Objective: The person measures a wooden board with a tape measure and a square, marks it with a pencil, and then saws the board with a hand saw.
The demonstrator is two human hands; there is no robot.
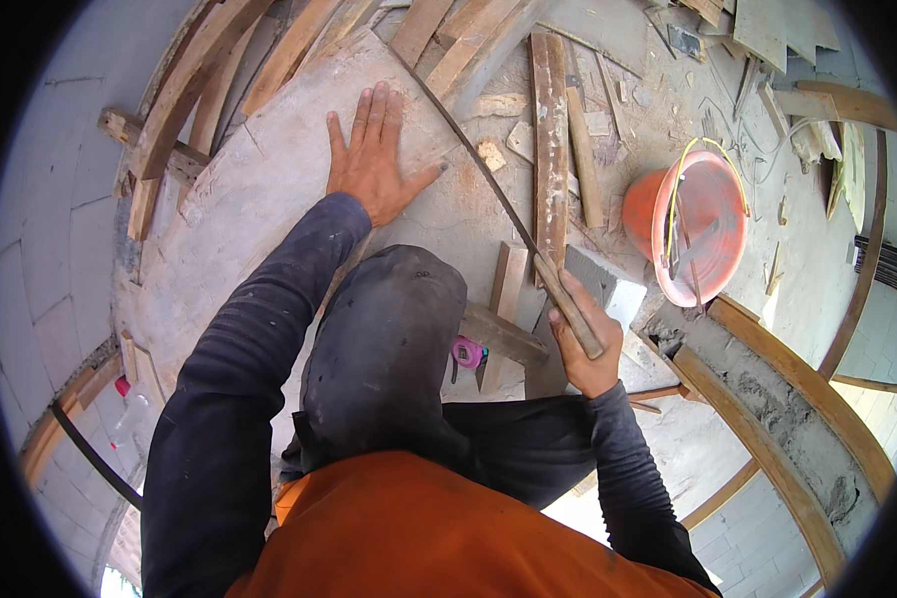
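Observation:
My left hand lies flat with spread fingers on a pale, dusty board. My right hand grips the wooden handle of a long tool with a thin dark blade, which looks like a saw seen edge-on. The blade runs diagonally up to the far end of the board, along its right edge, to the right of my left hand. My bent knee is just below my left hand. A pink tape measure lies among wood pieces beside the knee.
An orange bucket with a yellow handle stands at the right. Loose timber and scraps cover the floor ahead. A concrete-filled timber form runs along the lower right. A plastic bottle lies at the left, near a block wall.

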